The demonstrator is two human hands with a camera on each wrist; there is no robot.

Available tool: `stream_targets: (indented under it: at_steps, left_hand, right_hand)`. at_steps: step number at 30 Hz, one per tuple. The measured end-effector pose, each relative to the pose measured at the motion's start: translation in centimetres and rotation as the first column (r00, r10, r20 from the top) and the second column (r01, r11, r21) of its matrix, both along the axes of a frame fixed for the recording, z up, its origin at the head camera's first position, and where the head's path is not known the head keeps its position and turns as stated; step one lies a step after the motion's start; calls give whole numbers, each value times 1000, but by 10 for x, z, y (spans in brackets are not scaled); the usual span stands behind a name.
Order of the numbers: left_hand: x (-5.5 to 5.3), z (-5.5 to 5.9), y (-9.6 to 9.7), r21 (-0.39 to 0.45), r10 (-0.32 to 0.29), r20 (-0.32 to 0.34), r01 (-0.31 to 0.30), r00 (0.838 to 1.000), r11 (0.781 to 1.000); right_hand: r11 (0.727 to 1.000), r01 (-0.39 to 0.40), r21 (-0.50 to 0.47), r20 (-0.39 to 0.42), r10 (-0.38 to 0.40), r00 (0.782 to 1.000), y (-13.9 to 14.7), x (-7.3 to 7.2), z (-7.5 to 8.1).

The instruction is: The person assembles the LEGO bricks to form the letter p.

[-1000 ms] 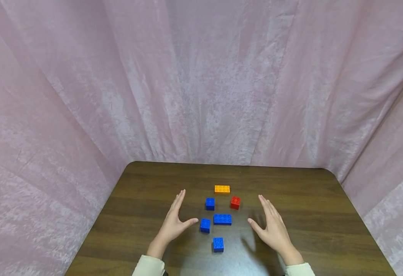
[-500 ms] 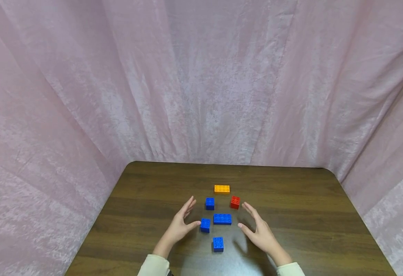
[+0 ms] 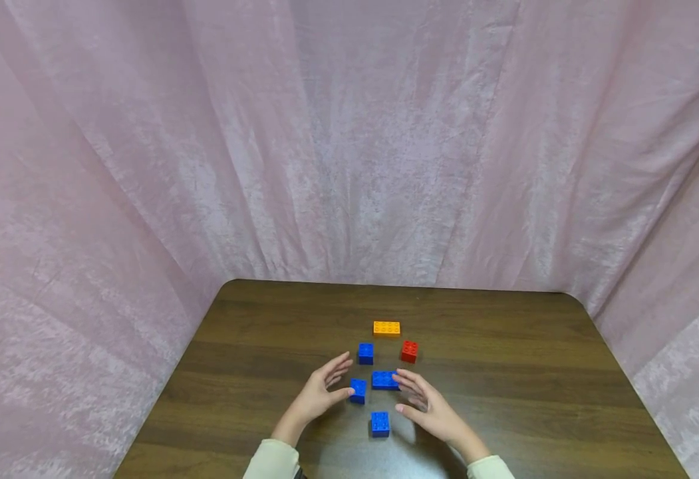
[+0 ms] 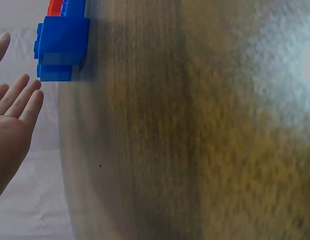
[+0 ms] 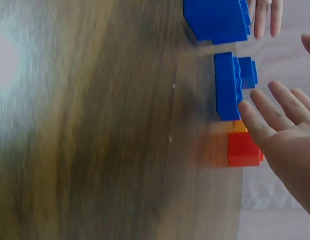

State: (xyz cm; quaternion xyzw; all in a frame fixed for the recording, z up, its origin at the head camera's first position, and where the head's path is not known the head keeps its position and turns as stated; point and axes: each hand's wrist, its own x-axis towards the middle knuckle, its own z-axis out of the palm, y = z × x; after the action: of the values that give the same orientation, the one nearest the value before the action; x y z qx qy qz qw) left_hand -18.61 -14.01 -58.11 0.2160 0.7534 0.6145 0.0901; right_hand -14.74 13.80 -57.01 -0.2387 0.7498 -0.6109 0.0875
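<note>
My left hand (image 3: 318, 397) hovers just left of a square blue brick (image 3: 358, 392), and its thumb tip overlaps that brick's left edge in the head view. Whether the thumb touches it I cannot tell. In the left wrist view the fingers (image 4: 17, 102) are relaxed and hold nothing. My right hand (image 3: 435, 414) is at the right end of a long blue brick (image 3: 383, 380), its fingertips covering that end. In the right wrist view its fingers (image 5: 274, 112) look loosely extended with nothing in them. Another square blue brick (image 3: 380, 424) lies nearer, between the two hands.
Farther back on the brown wooden table (image 3: 505, 352) sit a square blue brick (image 3: 365, 354), a red brick (image 3: 409, 351) and a long orange brick (image 3: 386, 328). A pinkish curtain (image 3: 385, 166) hangs behind the table and along both sides.
Both hands have moved inward toward the bricks, the right one leftward and the left one slightly rightward. The gaps between thumbs and fingers have narrowed. The bricks lie where they were.
</note>
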Motion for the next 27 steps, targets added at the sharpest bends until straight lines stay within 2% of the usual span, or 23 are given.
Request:
stream_targets:
  at_steps: [5,11,18,21,23,27]
  left_hand:
    - [0,-4,3,-6,-12,13,12,1000,1000]
    - [1,-9,4,-47,12,54,-10,998,999]
    - [0,-12,5,-15,4,65,-3,998,1000]
    - [3,-6,7,-7,1,89,0,996,1000]
    - [3,-5,8,-2,0,97,0,995,1000]
    - [3,-8,8,-10,6,93,-5,996,1000]
  right_hand:
    - [996,-80,-28,72,82,994,-6,-1,-6]
    - [987,-141,-77,126,150,981,-10,-1,-14]
    - [973,-205,-106,101,216,971,-11,-2,-21]
    - [967,-219,-132,115,234,965,-12,-1,-22]
    - [964,-217,-156,145,239,960,-11,-1,-24]
    - [962,-219,-166,145,243,959,-11,1,-28]
